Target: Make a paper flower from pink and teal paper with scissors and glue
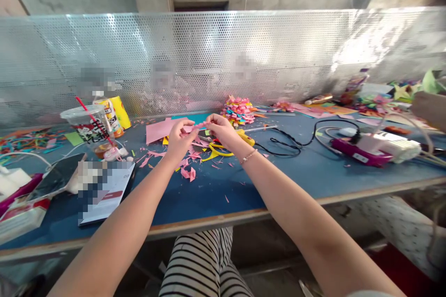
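Forearms (139, 209) at 7 and 5 o'clock; pink paper (200, 126) runs roughly 9-to-3, left hand (179, 138) at 9, right hand (223, 131) at 3, equally near, fingers (213, 126) pinched on it.

Bare forearms (139, 204), thin bracelet (248, 156) on the right wrist (241, 149), pale trousers (198, 260) with black stripes.

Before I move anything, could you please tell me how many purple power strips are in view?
2: a right strip toward the desk's right side, and a left strip at the picture's left edge. More may be hidden.
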